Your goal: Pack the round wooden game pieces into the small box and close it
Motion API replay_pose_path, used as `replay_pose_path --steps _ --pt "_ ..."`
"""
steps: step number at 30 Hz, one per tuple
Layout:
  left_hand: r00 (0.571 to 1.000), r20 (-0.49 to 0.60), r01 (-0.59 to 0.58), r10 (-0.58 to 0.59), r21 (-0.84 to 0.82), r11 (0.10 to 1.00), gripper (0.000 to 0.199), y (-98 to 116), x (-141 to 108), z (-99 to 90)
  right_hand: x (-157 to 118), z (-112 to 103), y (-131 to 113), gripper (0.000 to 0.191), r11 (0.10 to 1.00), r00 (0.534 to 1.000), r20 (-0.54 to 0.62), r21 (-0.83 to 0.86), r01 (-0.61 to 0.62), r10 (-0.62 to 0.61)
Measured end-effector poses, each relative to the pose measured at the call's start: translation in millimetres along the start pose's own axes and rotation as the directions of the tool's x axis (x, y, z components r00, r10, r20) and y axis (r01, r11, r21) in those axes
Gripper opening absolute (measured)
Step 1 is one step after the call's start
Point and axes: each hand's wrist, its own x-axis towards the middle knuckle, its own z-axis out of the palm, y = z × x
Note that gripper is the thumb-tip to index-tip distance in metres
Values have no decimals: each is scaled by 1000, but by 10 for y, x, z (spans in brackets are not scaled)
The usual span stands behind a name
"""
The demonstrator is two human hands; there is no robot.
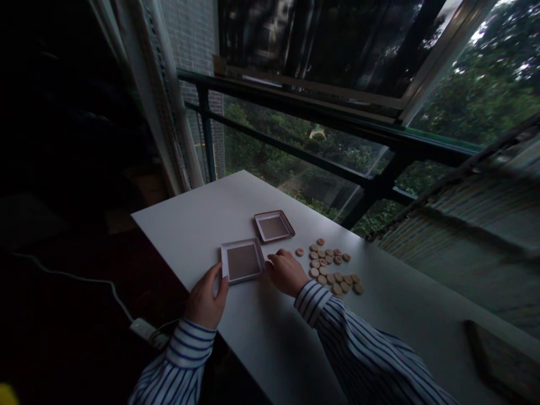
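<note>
- So, the nearer shallow box (243,262) is squarish, with thin pale walls, a dark outer edge and a flat grey-brown floor. It's lying open side up on the white table (202,209), near the left-hand edge, between the two hands.
- Left hand (205,301) is at its near left corner, thumb and fingers spread in a V, with the tips up against the wall.
- Right hand (287,274) is by the right wall, fingers curled in and bunched close to the thumb. Can't tell if they're pinching anything.
- Just beyond is a second shallow box (274,228), kinda smaller looking, with rounded corners, a reddish-brown rim, a pale inner border and the same sort of brownish floor.
- Past the right hand there's a loose patch of round discs (329,260), tan and wood-looking, chunky with smooth edges. One disc (300,252) sits apart, closer to the boxes.
- Several discs have red markings on top, but they're too small to read. Can't make out any brand either.
- Tabletop is smooth and fairly matte. Both sleeves (192,344) are white cloth with thin blue stripes.
- Dark flat rectangular thing (502,357) over at the far right, pretty blurry.
</note>
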Motion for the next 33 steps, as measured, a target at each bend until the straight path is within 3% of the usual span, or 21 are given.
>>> replay_pose_path --steps 12,23,33 --pt "998 -7 -64 64 69 996 39 -62 33 89 67 74 3 31 1000 999 34 17 1 -2" --pt "998 -16 63 -65 -115 991 39 -71 14 19 34 76 -19 31 995 998 39 88 38 -42" --pt "986 -37 136 -164 -405 904 38 -29 22 65 -91 -86 -16 25 986 999 10 161 35 -37"
